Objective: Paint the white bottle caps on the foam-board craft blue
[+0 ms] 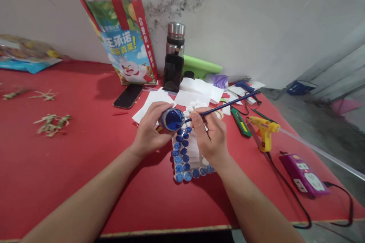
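Left hand: grasping a small glass paint jar, fingers curled round its side, the mouth tipped toward the viewer.
Right hand: pinching a slim dark-blue paintbrush between thumb and fingers, its tip at the jar's mouth.
Paint: deep blue, visible inside the jar, which is held above the table.
Blue rosettes: on the red tabletop below both hands, two columns down the left side and a row along the near edge, in lighter and darker shades.
White rosettes: clustered beyond the jar, partly hidden by the right hand.
Paper sheets: white, overlapping, behind the rosettes.
Right side: a green utility knife, a yellow glue gun with a long clear stick at its rear, and a purple power box with a black cable.
Far side: a smartphone in front of a printed shopping bag; a dark bottle before a steel-topped flask, near a green roll.
Left side: knotted straw pieces, well apart from the hands.
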Available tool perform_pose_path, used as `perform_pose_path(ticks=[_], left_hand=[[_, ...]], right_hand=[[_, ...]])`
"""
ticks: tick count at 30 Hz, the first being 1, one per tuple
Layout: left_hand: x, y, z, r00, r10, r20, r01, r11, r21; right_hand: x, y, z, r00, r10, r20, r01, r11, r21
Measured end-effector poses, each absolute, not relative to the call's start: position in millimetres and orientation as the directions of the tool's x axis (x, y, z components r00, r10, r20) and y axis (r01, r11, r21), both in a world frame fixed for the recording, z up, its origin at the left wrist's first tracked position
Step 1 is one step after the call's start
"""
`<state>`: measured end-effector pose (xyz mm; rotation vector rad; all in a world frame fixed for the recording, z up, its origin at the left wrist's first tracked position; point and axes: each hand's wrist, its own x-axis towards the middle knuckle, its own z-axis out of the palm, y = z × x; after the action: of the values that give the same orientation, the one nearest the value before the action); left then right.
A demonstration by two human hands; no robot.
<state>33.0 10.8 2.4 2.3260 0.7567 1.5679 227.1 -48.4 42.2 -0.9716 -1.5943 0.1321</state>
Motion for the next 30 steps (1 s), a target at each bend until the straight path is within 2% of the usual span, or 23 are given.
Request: perform_pose_path(ticks=[9, 17, 20, 25, 30], left_hand=[[32.6, 11.5, 1.1, 0.283, 0.544, 0.790, 0.287, -0.834, 0.471], [31.2, 13.7, 0.7, 0.277, 0.559, 0.781, 0.304, -0.822, 0.481], [29.2, 16.3, -1.8, 0.232, 0.585, 0.777, 0.314, -0.801, 0.509], [25.9, 20.7, -10.3, 0.139, 0.688, 0.712, 0.320, -0.712, 0.625], [25.9, 23.6, -16.1, 0.096, 0.720, 0.687, 0.299, -0.679, 0.670]], right_hand=[[229.1, -50.9, 45.1, 0.078, 0.648, 0.758, 0.507, 0.629, -0.589], [235.6, -46.1, 40.2, 0.261, 0.711, 0.653, 0.356, 0.558, -0.750], [243.7, -43.8, 39.9, 0.329, 0.699, 0.636, 0.372, 0.523, -0.767], [254.8, -42.3, 41.4, 0.305, 0.628, 0.716, 0.545, 0.502, -0.671], [253.2, -41.3, 41.4, 0.208, 0.589, 0.781, 0.641, 0.522, -0.563]])
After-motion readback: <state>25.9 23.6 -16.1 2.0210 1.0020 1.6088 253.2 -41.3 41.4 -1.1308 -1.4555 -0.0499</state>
